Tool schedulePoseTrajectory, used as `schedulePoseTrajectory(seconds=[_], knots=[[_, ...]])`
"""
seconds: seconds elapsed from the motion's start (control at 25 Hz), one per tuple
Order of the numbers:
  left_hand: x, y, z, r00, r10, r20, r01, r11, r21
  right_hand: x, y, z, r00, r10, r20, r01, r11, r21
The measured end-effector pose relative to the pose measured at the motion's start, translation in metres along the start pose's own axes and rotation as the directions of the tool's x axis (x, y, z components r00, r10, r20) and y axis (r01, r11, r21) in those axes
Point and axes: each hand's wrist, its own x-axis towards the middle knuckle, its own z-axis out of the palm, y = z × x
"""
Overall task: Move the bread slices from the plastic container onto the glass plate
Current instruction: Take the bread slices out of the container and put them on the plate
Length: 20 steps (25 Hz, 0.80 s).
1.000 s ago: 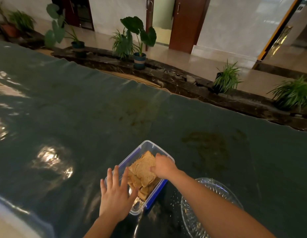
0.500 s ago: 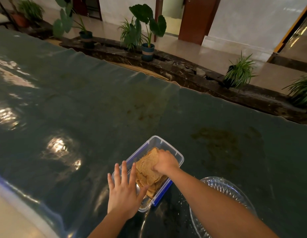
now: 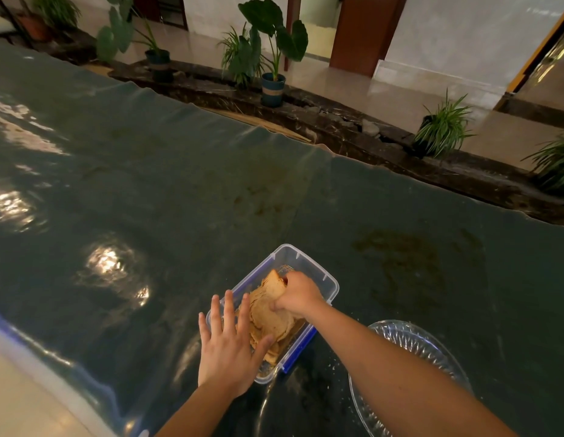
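A clear plastic container with blue clips sits on the dark green table cover and holds several brown bread slices. My right hand is inside it, fingers closed on the far edge of the top slices, which are tilted up. Flat on the container's near left rim rests my left hand, fingers spread, touching the bread with the thumb. The glass plate lies to the right of the container, partly hidden under my right forearm.
The table cover's far edge runs diagonally across the view. Beyond it is a dark stone ledge with several potted plants. A pale floor strip shows at the bottom left.
My right hand has lifted the far edge of the top bread slices, tilting them up. The left hand stays pressed on the container. The view has shifted slightly.
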Motion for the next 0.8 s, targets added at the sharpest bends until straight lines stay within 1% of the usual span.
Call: schedulePoseTrajectory(seconds=[0.12,0.24,0.32,0.4,0.48,0.56,0.64,0.72,0.8], knots=[[-0.001,-0.002,0.001,1.000,0.008,0.010,-0.008,1.000,0.003,-0.006,0.000,-0.008,0.998,0.012,0.070,-0.022,0.988,0.151],[-0.001,-0.003,-0.001,1.000,0.015,0.019,-0.015,1.000,0.006,-0.019,0.006,-0.025,0.999,0.037,0.034,-0.045,0.949,0.312],[-0.001,-0.004,-0.002,1.000,0.015,0.019,-0.015,1.000,-0.010,-0.033,0.016,-0.041,0.998,0.051,-0.027,-0.031,0.876,0.482],[-0.002,-0.003,-0.003,1.000,0.020,0.012,-0.020,1.000,-0.020,-0.053,0.036,-0.064,0.993,0.075,-0.092,0.002,0.765,0.644],[-0.004,-0.003,-0.004,0.999,0.032,0.001,-0.032,0.999,-0.014,-0.077,0.065,-0.088,0.984,0.101,-0.149,0.045,0.664,0.746],[-0.003,-0.007,-0.005,1.000,0.028,-0.010,-0.028,0.999,-0.021,-0.100,0.099,-0.105,0.977,0.129,-0.167,0.055,0.607,0.793],[-0.003,-0.005,-0.003,0.999,0.036,-0.015,-0.036,0.999,-0.023,-0.124,0.143,-0.113,0.972,0.183,-0.151,0.017,0.580,0.814],[-0.002,-0.005,-0.001,0.999,0.032,-0.029,-0.032,0.999,-0.026,-0.140,0.183,-0.107,0.965,0.246,-0.096,-0.062,0.564,0.823],[-0.002,-0.004,0.000,0.999,0.030,-0.033,-0.031,0.999,-0.020,-0.147,0.218,-0.090,0.949,0.314,-0.026,-0.142,0.498,0.855]])
